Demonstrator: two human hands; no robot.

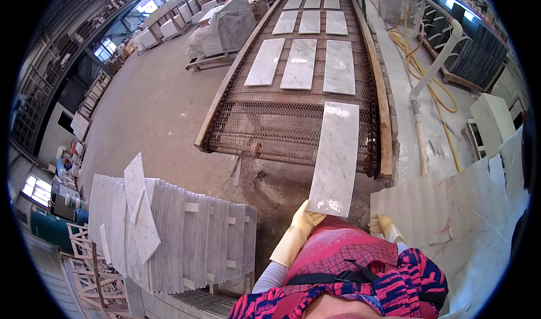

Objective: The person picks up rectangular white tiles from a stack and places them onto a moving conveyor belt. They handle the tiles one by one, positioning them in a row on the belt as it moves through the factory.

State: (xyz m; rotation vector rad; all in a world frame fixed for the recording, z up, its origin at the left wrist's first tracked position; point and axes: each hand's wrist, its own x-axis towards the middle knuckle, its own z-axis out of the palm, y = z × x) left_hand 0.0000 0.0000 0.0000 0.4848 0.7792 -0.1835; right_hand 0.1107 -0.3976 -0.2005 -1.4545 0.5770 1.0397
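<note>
A long white marble tile (336,155) with grey veins lies with its far end on the mesh conveyor belt (253,116); its near end sticks out past the belt's front edge toward me. My left hand (305,217), in a pale yellow rubber glove, grips the near left corner of this tile. To the right of the tile, by my side, is my right hand (382,225), also gloved. It is apart from the tile, with its fingers loosely spread and nothing visible in them. Several shorter marble tiles (298,64) lie in rows of three farther up the belt.
At my left stands a stack of upright marble tiles (191,229), with loose pieces (141,212) lying across it. Pale sheets (451,212) are at my right. Beyond them run a yellow hose (420,65) and a pipe (437,65). A plastic-wrapped pallet load (222,31) stands left of the belt.
</note>
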